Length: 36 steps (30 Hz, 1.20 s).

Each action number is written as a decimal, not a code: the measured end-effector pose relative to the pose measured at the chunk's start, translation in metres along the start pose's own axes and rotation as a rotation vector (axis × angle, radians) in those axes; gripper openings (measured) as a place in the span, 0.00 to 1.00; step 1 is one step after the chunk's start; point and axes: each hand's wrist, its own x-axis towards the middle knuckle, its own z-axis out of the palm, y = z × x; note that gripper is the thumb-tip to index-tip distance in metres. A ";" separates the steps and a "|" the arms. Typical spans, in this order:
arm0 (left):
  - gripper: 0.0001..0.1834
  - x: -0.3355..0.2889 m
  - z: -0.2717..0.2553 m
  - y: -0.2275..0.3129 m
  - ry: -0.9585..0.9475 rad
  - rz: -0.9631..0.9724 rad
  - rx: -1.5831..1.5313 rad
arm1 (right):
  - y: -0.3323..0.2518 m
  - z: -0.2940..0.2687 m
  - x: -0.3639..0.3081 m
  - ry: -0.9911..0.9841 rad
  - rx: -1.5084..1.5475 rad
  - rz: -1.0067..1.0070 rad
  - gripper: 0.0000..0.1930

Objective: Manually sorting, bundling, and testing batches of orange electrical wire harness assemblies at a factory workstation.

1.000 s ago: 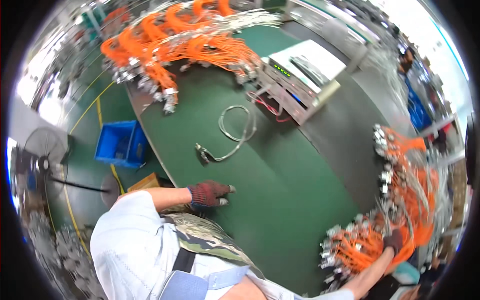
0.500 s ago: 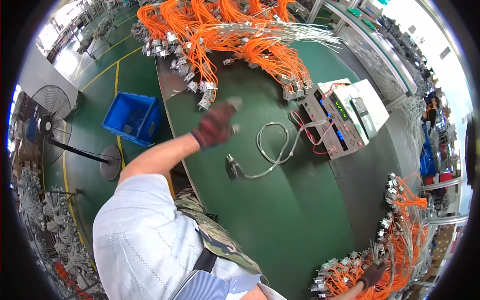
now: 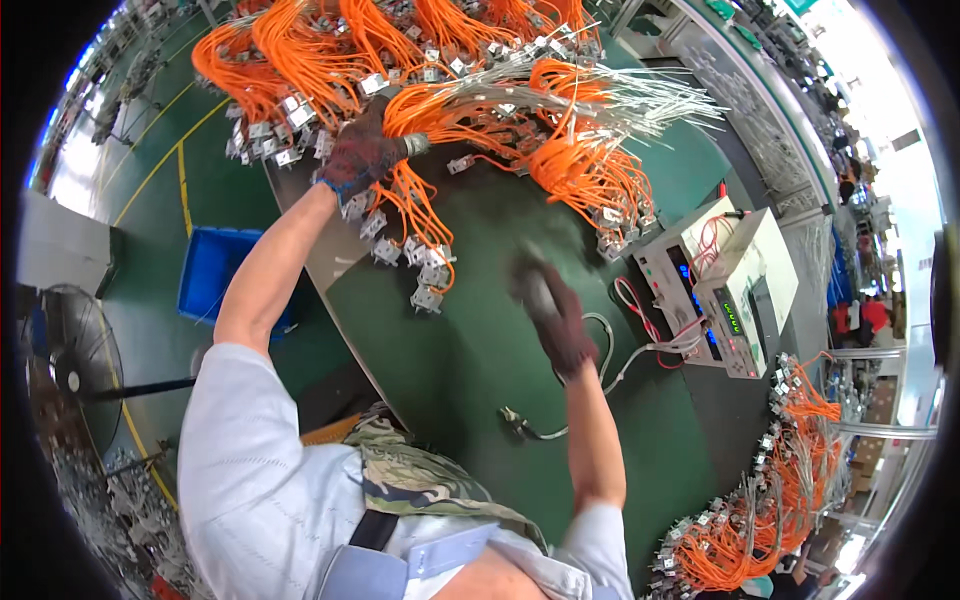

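Observation:
My left hand (image 3: 360,155), in a dark red work glove with a grey-tipped thumb, is at the near left of a big pile of orange cables (image 3: 430,108). Its thumb and fingers close around a bunch of them; part of the fingers is hidden among the strands. Metal connectors (image 3: 432,275) hang off the near ends of these cables. My right hand (image 3: 555,315), gloved too and smeared by motion, is over the green table (image 3: 480,350) with its fingers stretched forward, holding nothing that I can see. Below it a grey test lead (image 3: 515,418) with a clip end lies on the table.
A test instrument (image 3: 715,290) with lit displays stands to the right. Another heap of orange cables (image 3: 740,530) lies at the near right. A blue crate (image 3: 215,275) and a standing fan (image 3: 75,370) are on the floor at the left.
My left hand has moved forward and left from over the table to the cable pile and closed on cables. My right hand has left the near-right heap and come to mid-table.

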 end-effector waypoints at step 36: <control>0.43 -0.211 0.083 0.114 -0.160 0.571 0.468 | -0.117 0.031 -0.014 -0.191 0.562 0.185 0.26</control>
